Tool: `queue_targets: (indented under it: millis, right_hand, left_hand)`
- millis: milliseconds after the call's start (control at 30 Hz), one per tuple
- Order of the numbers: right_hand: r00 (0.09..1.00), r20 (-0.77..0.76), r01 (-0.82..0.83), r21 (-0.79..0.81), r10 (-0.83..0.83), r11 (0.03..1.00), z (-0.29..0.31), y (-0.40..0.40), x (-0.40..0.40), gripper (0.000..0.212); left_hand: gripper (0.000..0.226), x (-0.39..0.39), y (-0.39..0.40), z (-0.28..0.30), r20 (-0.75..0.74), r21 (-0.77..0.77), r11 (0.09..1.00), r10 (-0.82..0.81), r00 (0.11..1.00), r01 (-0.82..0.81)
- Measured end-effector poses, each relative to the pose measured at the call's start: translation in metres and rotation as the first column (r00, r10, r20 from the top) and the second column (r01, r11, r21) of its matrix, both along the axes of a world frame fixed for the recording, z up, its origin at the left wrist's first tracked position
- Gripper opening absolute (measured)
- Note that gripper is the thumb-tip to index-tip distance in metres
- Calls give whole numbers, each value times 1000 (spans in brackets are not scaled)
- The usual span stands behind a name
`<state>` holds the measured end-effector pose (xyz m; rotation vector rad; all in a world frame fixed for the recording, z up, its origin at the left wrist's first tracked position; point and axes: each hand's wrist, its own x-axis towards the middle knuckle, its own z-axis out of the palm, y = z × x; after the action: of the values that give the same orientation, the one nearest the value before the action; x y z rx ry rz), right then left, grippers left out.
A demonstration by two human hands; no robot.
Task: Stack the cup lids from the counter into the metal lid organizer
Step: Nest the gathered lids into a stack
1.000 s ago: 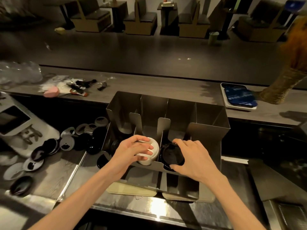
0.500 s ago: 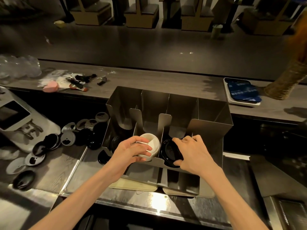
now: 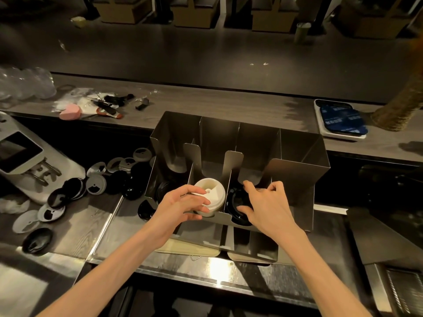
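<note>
Metal organizer (image 3: 297, 177) stands on the steel counter (image 3: 107, 227), four slots across. Left hand (image 3: 180, 207) sits at the second slot, fingers spread and loose over the white lids (image 3: 209, 194); touching their rim, not clamped. Right hand (image 3: 265, 207) is at the third slot, fingers curled apart over the black lids (image 3: 239, 203), fingertips on or just above them; a firm grip is not evident. More black lids low in the first slot (image 3: 163, 188). Loose lids (image 3: 75, 191), black and translucent, lie scattered to the left of the organizer, some overlapping. Judgement: thin moulded plastic, very light, slightly flexible, slick when nested. Best taken by the rim between thumb and fingers, several at once if aligned; squeezing the dome would likely buckle it. Stacks probably tip if released crooked.
</note>
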<state>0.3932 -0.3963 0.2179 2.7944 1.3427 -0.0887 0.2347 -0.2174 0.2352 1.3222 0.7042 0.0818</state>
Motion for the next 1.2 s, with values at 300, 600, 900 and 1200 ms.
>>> queue_targets:
  millis: [300,600,900,1200]
  right_hand:
    - [966,-241,181,350,-98,919,24,7,-10,49]
    - [924,-380,183,556,51,811,58,68,-31,30]
    - [869,-394,-61,514,299,856,57,167,-90,29]
    - [750,-464,-317,375,472,871,14,275,-165,36]
  left_hand:
    - [18,5,20,20,29,98,993,-67,997,64]
    - [16,-2,70,49,99,264,960,-127,987,97]
    - [15,-69,147,28,74,262,964,19,997,-37]
    - [25,-168,224,-37,-84,202,946,274,958,-253]
